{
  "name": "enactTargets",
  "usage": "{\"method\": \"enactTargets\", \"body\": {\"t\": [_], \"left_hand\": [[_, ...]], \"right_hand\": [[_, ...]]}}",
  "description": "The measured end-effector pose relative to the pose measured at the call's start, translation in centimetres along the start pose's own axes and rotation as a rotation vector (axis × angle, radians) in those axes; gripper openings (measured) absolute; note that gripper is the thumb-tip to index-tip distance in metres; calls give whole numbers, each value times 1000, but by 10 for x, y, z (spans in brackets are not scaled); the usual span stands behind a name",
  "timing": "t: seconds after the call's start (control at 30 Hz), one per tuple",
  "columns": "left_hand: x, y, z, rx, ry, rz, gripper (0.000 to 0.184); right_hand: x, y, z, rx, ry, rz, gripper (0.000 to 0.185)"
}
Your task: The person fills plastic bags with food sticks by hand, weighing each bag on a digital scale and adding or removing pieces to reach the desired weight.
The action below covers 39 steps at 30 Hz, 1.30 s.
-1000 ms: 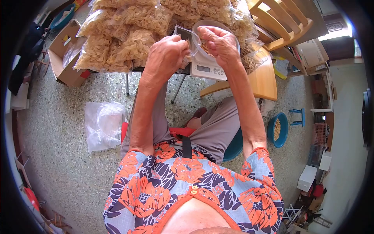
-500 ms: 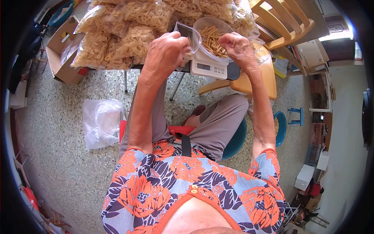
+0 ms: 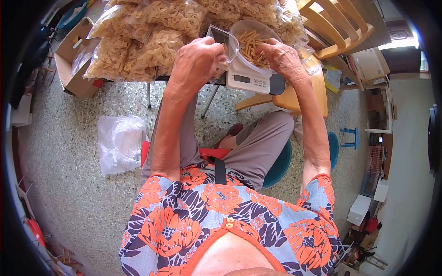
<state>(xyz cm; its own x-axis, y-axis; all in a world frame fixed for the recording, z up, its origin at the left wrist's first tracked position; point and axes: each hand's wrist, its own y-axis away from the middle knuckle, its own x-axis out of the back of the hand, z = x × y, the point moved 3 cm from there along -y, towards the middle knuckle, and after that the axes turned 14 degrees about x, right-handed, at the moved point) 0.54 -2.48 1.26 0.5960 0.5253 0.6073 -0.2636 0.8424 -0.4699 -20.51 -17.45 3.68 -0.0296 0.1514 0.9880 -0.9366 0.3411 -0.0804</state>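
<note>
Speckled floor [image 3: 69,184], probably terrazzo

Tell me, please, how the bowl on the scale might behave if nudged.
The bowl looks smooth and rigid, so it should keep its shape. Seemingly wider than the scale, it might tip. Its loose sticks would probably shift.

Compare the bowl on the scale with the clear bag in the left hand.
The bowl rests on the scale; the bag is held by the left hand. The bowl is round and wide; the bag's mouth is narrower. Sticks show in the bowl; the hand partly hides the bag. Both are open.
</note>
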Motion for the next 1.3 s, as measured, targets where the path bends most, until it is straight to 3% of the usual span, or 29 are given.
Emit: {"method": "enactTargets", "body": {"t": [0.33, 0.53, 0.6, 0.63, 0.73, 0.93, 1.17, 1.3], "left_hand": [[-1, 0, 0, 4, 31, -8, 13], [-2, 0, -1, -1, 4, 3, 12], [-4, 0, -1, -2, 9, 5, 12], [-4, 0, -1, -2, 13, 6, 12], [-3, 0, 0, -3, 2, 1, 12], [-4, 0, 2, -24, -24, 1, 11], [1, 1, 5, -22, -16, 8, 10], [3, 1, 6, -25, -1, 9, 12]], "right_hand": [[9, -2, 7, 29, 3, -46, 7], [12, 3, 9, -6, -287, 267, 8], [10, 4, 9, -339, -1048, 390, 11], [7, 4, 10, -358, -1321, 465, 18], [17, 0, -11, -484, -1549, 486, 24], [19, -26, -50, -374, -1491, 478, 22], [29, -34, -73, -269, -887, 696, 12], [25, -19, -100, -208, -736, 723, 9]]}}
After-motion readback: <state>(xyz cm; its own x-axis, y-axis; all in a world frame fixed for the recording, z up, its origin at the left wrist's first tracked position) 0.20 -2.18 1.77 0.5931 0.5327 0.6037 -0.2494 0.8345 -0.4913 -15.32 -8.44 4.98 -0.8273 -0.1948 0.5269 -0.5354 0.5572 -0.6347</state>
